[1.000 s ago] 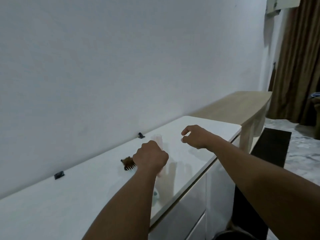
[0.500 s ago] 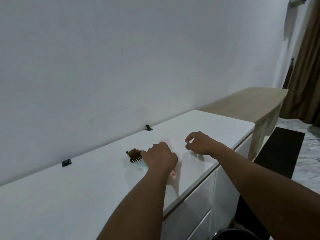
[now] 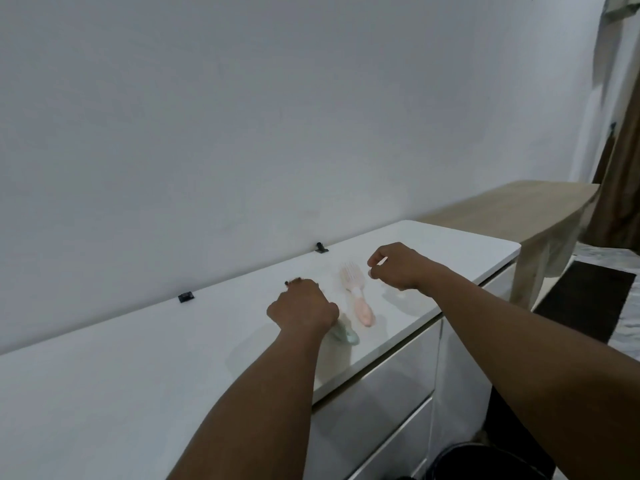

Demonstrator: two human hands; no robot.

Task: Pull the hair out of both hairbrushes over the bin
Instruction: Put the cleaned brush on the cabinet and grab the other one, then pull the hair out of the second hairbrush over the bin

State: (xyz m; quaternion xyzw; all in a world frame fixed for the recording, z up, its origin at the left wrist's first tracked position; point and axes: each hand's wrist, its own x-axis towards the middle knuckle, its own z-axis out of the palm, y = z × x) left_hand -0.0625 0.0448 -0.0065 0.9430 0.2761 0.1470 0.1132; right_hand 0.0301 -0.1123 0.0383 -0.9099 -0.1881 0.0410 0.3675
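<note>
Closing over the green brush [image 3: 341, 332] on the white surface [image 3: 104, 382], the left hand [image 3: 303, 308] readies a lift; hair [image 3: 296, 280] shows beyond its knuckles. Beside it lies the pink brush [image 3: 356, 294]. The right hand [image 3: 394, 270] hovers loosely curled, empty. The bin [image 3: 485, 460] waits below.

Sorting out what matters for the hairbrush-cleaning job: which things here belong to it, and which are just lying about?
Belong to the job:
pink hairbrush
green hairbrush under the left hand
clump of hair
bin on the floor
right hand

Just lying about:
two small black clips by the wall
wooden table
curtain
dark mat
</note>
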